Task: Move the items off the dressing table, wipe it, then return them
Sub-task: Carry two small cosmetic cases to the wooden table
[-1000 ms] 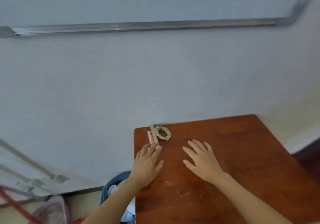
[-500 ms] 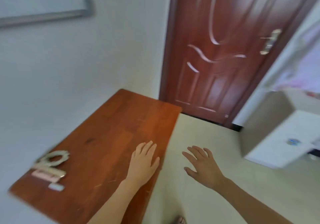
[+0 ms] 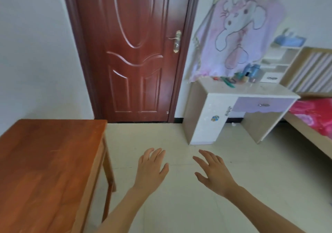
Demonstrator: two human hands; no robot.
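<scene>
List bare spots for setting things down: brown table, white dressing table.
On the brown wooden table, the visible top is bare. On the white dressing table with lilac drawer, the front strip above the drawer is bare; the back, under the pink cartoon cloth, is crowded with small items.

**Reporter:** What filled the top centre of the frame?

**Photographer:** A dark red panelled door [image 3: 133, 53], shut, with a brass-coloured handle. It was set in a plain white wall [image 3: 32, 53].

**Reporter:** And the furniture?

**Photographer:** A brown wooden table [image 3: 45, 160] took up the lower left. A white dressing table [image 3: 212, 124] stood at right centre, with a pink cartoon cloth [image 3: 242, 26] hanging above it. A bed [image 3: 305, 135] with red bedding ran along the right edge. Pale floor tiles [image 3: 179, 205] lay in soft, even light.
</scene>
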